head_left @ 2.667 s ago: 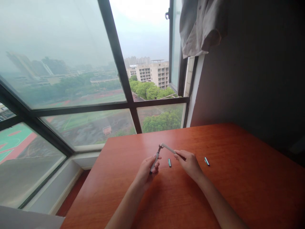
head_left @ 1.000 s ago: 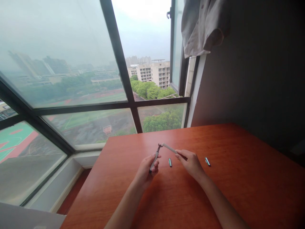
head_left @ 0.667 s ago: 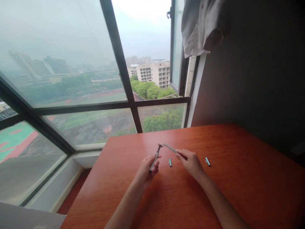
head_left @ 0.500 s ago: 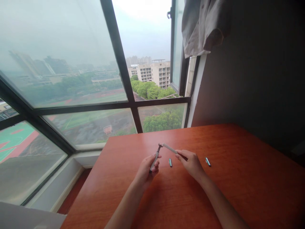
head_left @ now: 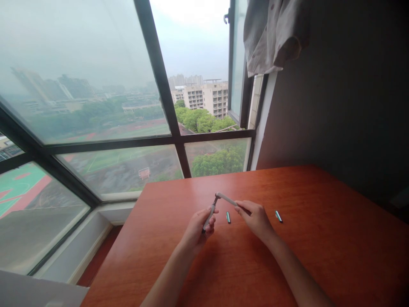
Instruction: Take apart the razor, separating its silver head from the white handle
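My left hand (head_left: 195, 230) is closed around a grey razor handle (head_left: 209, 215), which stands tilted with its dark, cartridge-less head up. In my right hand (head_left: 255, 216), thumb and fingers pinch a slim grey stick (head_left: 227, 199) with a darker rear part; its exact kind cannot be made out. The far tip of this stick meets the razor handle's head, though whether they touch is too small to tell. On the table between my hands lies a razor blade cartridge (head_left: 228, 217), greenish and dark. Another razor cartridge (head_left: 278, 216) lies right of my right hand.
The reddish-brown wooden table (head_left: 153, 256) reaches to a dark-framed window (head_left: 111, 147) at the back and left. One window sash stands open at the upper right, near a hanging grey cloth (head_left: 271, 42). A dark wall (head_left: 335, 106) borders the right side.
My left hand has shifted slightly to the right with the razor handle. Its head has closed the small gap to the stick's tip. My right hand and both cartridges stay put.
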Demonstrator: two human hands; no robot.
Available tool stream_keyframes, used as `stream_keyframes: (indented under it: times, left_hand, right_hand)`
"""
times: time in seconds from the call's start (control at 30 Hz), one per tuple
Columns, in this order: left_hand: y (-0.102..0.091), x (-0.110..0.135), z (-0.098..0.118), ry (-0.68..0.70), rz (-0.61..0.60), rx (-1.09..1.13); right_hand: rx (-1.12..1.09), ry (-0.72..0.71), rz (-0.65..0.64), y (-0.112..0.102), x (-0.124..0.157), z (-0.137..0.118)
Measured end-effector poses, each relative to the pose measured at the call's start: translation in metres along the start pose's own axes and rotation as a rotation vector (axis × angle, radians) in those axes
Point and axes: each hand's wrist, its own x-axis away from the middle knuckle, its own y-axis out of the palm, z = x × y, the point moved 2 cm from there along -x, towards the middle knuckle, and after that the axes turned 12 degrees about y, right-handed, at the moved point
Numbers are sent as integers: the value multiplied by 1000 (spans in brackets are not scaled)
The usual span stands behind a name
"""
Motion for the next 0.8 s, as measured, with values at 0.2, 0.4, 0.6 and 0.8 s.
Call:
stream_keyframes:
  times: [0.2,0.4,0.6,0.8]
  left_hand:
    - [1,1,0,-5,10,-13]
    - [2,1,-1,-8,0,-41]
    - [1,0,-2,-1,1,-53]
    - [1,0,-1,1,25,-61]
  right_hand:
    - [-20,-5,20,0,-1,-1]
    - [-4,-4,30,-1,-1,-1]
    - [-21,-4,-9,-1,0,-3]
    - [-16,10,22,0,0,-1]
